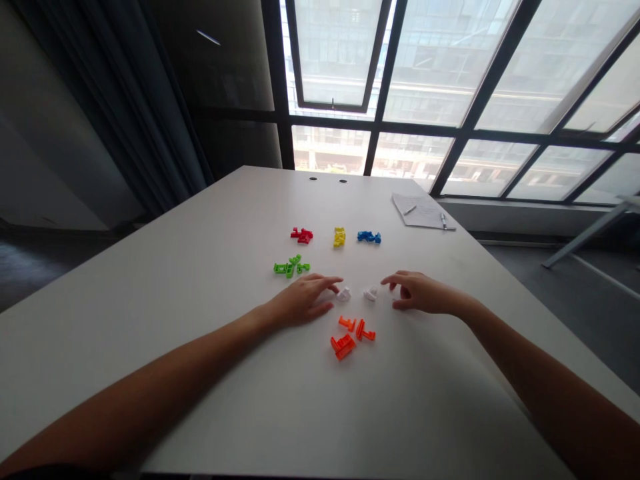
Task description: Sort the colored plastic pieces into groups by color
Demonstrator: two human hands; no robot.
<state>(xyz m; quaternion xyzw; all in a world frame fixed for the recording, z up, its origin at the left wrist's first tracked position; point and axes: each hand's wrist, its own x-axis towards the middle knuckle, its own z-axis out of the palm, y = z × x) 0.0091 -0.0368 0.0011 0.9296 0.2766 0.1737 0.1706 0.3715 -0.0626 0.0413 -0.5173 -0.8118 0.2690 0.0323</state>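
Note:
Two small groups of white plastic pieces lie between my hands, a left white piece (344, 294) and a right white piece (371, 294). My left hand (306, 298) rests low over the table, fingers apart, its fingertips close beside the left white piece; whether they touch it I cannot tell. My right hand (419, 292) is a little to the right of the other white piece, with its fingers loosely bent and apart, holding nothing. Nearer to me lie several orange plastic pieces (343, 347). Just beyond my left hand is a cluster of green pieces (284, 269).
Farther back on the white table (210, 267) sit red pieces (302, 235), yellow pieces (339, 237) and blue pieces (369, 237). At the right edge lies a sheet of paper (425, 208) with a pen (443, 221) on it. Windows (340, 53) stand behind the table.

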